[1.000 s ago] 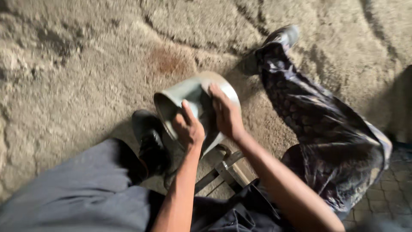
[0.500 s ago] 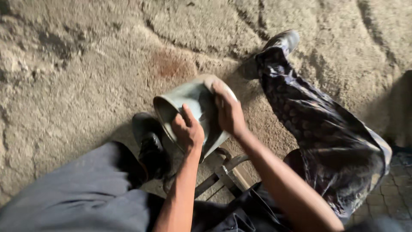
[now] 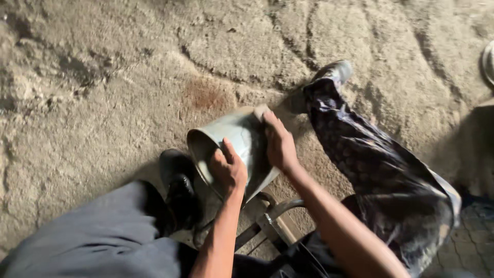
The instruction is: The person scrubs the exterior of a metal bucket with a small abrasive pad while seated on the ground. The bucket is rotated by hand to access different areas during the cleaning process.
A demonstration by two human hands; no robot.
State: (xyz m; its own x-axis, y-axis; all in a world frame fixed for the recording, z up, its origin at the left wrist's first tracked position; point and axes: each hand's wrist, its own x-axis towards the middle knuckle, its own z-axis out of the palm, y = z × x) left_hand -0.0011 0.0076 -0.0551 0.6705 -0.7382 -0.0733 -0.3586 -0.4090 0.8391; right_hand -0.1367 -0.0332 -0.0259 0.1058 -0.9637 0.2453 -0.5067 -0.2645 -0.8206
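Left hand (image 3: pixel 229 170) grips the rim of a tilted metal bucket (image 3: pixel 234 141); right hand (image 3: pixel 279 144) presses flat on its side, mid-rubbing; steady hold needed

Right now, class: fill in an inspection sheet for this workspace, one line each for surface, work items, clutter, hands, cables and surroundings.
Surface: rough, sandy ground with a reddish stain.
Work items: grey metal bucket-shaped piece, tilted, open mouth towards the camera's left.
Clutter: metal frame under the piece.
Hands: left hand grips the rim; right hand presses on the outer wall.
Cables: nothing seen.
Surroundings: person's own legs, black shoe on the left, patterned trouser leg stretched out on the right.
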